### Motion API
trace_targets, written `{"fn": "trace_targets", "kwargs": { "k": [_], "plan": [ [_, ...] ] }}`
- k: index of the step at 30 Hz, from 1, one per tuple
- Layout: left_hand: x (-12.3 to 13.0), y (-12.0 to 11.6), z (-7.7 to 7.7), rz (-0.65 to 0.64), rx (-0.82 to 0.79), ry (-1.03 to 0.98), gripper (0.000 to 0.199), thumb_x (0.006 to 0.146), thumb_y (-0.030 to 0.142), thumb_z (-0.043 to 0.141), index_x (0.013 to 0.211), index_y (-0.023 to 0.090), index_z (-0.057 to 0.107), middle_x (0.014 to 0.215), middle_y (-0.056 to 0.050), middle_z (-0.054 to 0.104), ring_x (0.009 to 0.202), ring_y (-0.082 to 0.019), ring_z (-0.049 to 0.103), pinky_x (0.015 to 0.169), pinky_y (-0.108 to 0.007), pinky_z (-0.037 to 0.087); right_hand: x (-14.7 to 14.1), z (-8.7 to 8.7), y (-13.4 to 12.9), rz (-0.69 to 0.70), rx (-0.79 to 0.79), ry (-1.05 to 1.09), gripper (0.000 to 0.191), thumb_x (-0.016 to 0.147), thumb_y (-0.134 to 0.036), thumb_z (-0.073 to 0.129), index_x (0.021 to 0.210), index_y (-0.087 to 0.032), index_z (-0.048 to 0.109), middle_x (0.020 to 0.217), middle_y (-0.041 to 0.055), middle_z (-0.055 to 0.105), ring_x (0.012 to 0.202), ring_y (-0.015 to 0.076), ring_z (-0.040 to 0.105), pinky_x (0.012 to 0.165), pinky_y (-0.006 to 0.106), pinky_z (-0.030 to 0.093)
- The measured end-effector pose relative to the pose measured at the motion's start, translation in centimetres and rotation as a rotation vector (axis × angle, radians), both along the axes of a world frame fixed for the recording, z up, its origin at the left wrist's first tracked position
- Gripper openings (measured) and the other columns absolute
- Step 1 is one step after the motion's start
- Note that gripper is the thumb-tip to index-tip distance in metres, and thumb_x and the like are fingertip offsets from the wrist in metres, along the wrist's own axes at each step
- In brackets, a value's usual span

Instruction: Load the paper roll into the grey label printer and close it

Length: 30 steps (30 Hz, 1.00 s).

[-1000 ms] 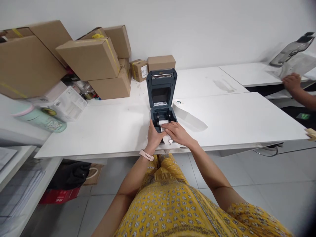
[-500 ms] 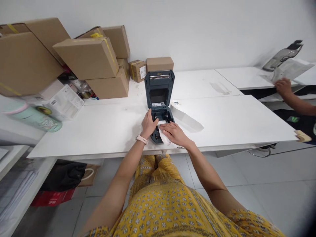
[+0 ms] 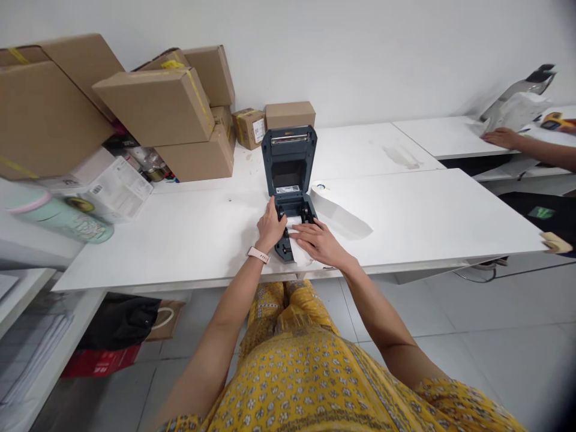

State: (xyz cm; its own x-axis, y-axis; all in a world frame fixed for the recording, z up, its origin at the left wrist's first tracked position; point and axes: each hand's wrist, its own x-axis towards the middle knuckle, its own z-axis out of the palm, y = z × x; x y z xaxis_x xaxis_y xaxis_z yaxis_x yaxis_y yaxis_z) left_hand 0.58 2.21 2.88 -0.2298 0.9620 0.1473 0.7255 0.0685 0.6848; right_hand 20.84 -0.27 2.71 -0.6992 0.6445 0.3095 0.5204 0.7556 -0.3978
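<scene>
A dark label printer (image 3: 288, 159) stands on the white table with its lid raised. My left hand (image 3: 269, 229) grips the left side of its base, with the thumb reaching over the inner edge. A white paper roll (image 3: 294, 221) sits inside, and its paper strip (image 3: 300, 254) hangs out over the front. My right hand (image 3: 321, 243) lies across the strip, fingers together and pressed on the paper; its thumb and fingertips are hard to tell apart. Right of the printer rests a loose curled strip of white paper (image 3: 348, 219).
Cardboard boxes (image 3: 153, 105) are stacked at the back left, beside a white carton (image 3: 119, 189) and a mint bottle (image 3: 63, 219). Two smaller boxes stand behind the printer. At far right, another person's hand (image 3: 501, 139) rests near a grey bottle (image 3: 517, 96).
My hands stay at the printer, with only a slight shift of the right fingers over the paper. The other person's hand has moved left and down, and a yellow object now shows behind it.
</scene>
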Motion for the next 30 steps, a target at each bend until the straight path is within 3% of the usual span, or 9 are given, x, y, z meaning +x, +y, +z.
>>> {"fn": "trace_targets", "kwargs": {
  "k": [5,12,16,22,24,27,30],
  "plan": [
    [0.1,-0.2,-0.2,0.001,0.009,-0.003,0.074,0.095,0.028,0.059,0.164,0.019,0.034,0.162,-0.018,0.053,0.146,-0.039,0.055,0.118,-0.054,0.046,0.1,-0.3,-1.0,-0.012,0.076,-0.035,0.04,0.111,-0.041,0.047,0.141,-0.025,0.068,0.155,0.0102,0.062,0.147,0.0276,0.057,0.13,0.06,0.026],
    [0.3,-0.2,0.1,0.003,0.009,-0.036,0.073,0.094,0.027,0.059,0.163,0.021,0.035,0.163,-0.016,0.053,0.144,-0.038,0.056,0.121,-0.055,0.043,0.4,-0.6,-2.3,0.002,0.115,-0.057,0.042,0.11,-0.043,0.05,0.147,-0.027,0.064,0.16,0.0088,0.056,0.152,0.028,0.052,0.13,0.06,0.028],
    [0.5,-0.8,0.1,0.007,-0.005,-0.136,0.08,0.091,0.026,0.064,0.164,0.023,0.032,0.168,-0.015,0.045,0.154,-0.037,0.046,0.126,-0.055,0.037,0.1,-1.0,-3.7,-0.049,0.142,-0.048,0.043,0.11,-0.043,0.05,0.147,-0.027,0.063,0.16,0.0086,0.057,0.15,0.0297,0.054,0.129,0.06,0.03],
    [1.8,-5.7,-2.1,0.03,0.032,-0.413,0.096,0.085,0.036,0.077,0.166,0.023,0.026,0.172,-0.017,0.037,0.159,-0.035,0.037,0.131,-0.052,0.031,-0.1,-3.0,-8.1,-0.139,0.189,0.06,0.044,0.11,-0.039,0.05,0.151,-0.027,0.059,0.163,0.0094,0.054,0.152,0.0298,0.051,0.129,0.06,0.03],
    [2.6,-7.8,-3.0,0.057,0.059,-0.516,0.102,0.083,0.042,0.082,0.165,0.025,0.025,0.172,-0.015,0.039,0.159,-0.034,0.039,0.131,-0.05,0.031,0.5,-3.1,-8.5,-0.139,0.165,0.154,0.038,0.11,-0.037,0.048,0.144,-0.029,0.063,0.157,0.0084,0.061,0.147,0.0279,0.056,0.128,0.06,0.03],
    [3.7,-10.3,-3.8,0.077,0.035,-0.661,0.109,0.083,0.049,0.083,0.167,0.024,0.019,0.169,-0.018,0.042,0.154,-0.034,0.047,0.128,-0.05,0.036,1.5,-1.1,-5.8,-0.192,0.132,0.38,0.032,0.111,-0.039,0.047,0.133,-0.03,0.068,0.142,0.0071,0.073,0.134,0.0246,0.067,0.124,0.057,0.038],
    [4.5,-11.4,-4.3,0.092,0.031,-0.762,0.117,0.082,0.052,0.084,0.169,0.024,0.011,0.171,-0.02,0.038,0.155,-0.032,0.046,0.128,-0.049,0.036,1.6,3.5,1.6,-0.287,0.187,0.582,0.043,0.11,-0.054,0.042,0.134,-0.028,0.068,0.144,0.0102,0.071,0.138,0.0267,0.064,0.12,0.055,0.044]
  ]
}}
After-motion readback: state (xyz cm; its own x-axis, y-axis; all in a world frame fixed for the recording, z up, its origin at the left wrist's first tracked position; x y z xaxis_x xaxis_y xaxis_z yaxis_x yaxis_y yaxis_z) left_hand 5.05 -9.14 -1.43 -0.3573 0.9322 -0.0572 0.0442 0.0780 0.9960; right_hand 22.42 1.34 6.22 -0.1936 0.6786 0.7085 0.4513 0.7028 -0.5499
